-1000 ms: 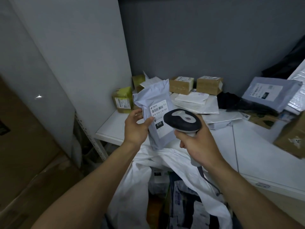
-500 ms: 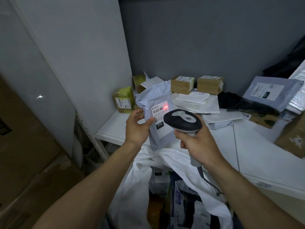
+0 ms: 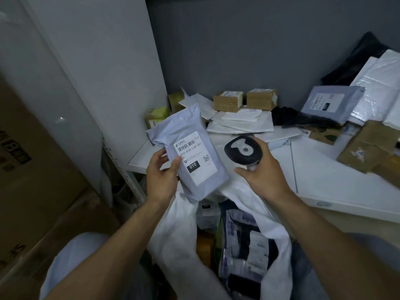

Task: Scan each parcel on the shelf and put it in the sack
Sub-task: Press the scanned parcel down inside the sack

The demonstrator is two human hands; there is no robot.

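left hand [image 3: 161, 173] grips the pale lavender-grey plastic mailer pouch [image 3: 190, 152] by its left edge, thumb pressed on the front over the white printed shipping label [image 3: 192, 158], fingers behind. label faces the camera; barcode, "010" block and small qr square all legible. pouch long axis runs top-left to bottom-right, upper end tilted away toward the shelf, lower corner hanging just above the rim of the white woven plastic sack [image 3: 173, 224]. right hand [image 3: 263, 175] is closed round the grip of the black handheld barcode scanner with grey top plate [image 3: 242, 151], index finger extended forward; scanner sits beside the pouch, to its right, not touching, no red beam visible on the label. judgement: scan step for this parcel looks finished or lapsed; drop into sack is next. key relation: sack mouth lies directly below and slightly toward the body from the pouch, open, already holding several bagged parcels. left hand is the nearer one and already carries the load, so a short lowering along the pouch's own long axis, lower corner first, should clear the rim. risk: slack near lip of the sack sits under the left wrist and could fold inward. white shelf surface [image 3: 324, 176] beyond carries more stock: two small brown cardboard boxes [image 3: 245, 100] at the back wall, flat white envelopes, a grey mailer at right.
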